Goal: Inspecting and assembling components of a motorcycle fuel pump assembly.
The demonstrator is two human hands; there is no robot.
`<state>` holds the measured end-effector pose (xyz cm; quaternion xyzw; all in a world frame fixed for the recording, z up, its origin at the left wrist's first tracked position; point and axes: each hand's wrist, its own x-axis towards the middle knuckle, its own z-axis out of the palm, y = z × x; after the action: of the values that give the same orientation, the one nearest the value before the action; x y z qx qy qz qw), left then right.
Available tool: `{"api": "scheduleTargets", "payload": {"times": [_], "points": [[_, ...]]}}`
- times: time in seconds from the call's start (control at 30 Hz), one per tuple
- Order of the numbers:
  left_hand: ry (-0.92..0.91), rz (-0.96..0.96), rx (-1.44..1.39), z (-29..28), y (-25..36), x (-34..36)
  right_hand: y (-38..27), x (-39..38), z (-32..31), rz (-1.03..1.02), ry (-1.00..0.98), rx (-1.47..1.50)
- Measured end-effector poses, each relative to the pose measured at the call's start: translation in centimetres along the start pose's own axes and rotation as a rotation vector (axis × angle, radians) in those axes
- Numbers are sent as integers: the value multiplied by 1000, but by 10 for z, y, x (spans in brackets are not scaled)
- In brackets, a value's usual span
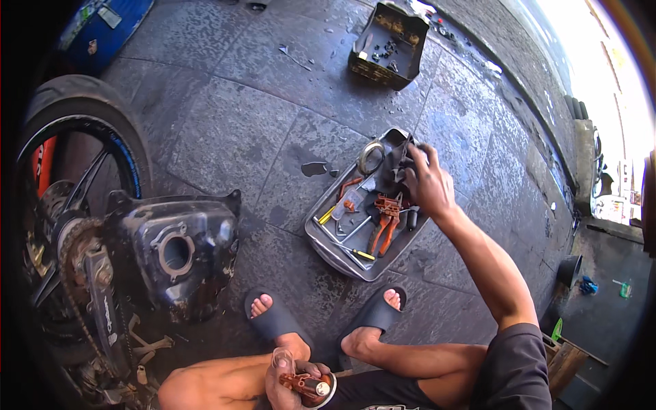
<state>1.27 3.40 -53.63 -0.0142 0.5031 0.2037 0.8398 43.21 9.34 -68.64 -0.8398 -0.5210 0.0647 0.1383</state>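
My left hand point(277, 391), low in front of my lap, is closed round a reddish-brown fuel pump point(298, 384) with a round white end and a clear plastic part near the thumb. My right hand point(432, 179) reaches forward over the grey tray point(321, 247), its fingers pinching a dark cloth point(391, 167) at the far end. Inside the tray lie orange-handled pliers point(387, 225), yellow-handled screwdrivers point(362, 254), a roll of tape point(371, 157) and a small clear piece with an orange part point(349, 206). Fingertips behind the cloth are partly hidden.
A black fuel tank point(179, 256) with a round hole stands at left, beside a motorcycle wheel point(89, 116) and chain. Farther off is a cut-open box point(389, 72) with small dark parts. My sandalled feet point(277, 314) flank the tray's near end. A blue drum point(109, 31) stands far left.
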Motion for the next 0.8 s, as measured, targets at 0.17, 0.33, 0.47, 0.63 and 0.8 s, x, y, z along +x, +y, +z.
{"api": "scheduleTargets", "payload": {"times": [0.17,0.33,0.47,0.63,0.8], "points": [[-507,2,79,-40,-2,-6,-11,-59,12,-63,-390,-149],[90,244,-28,-48,-25,-21,13,-75,30,30,-269,-14],[-5,210,-131,-27,4,-42,-39,-87,-32,113,-316,628],[-48,255,-113,-19,8,-59,-129,-123,-165,-207,-391,935],[-126,307,-63,-12,8,-68,-155,-165,-205,-376,-320,941]]}}
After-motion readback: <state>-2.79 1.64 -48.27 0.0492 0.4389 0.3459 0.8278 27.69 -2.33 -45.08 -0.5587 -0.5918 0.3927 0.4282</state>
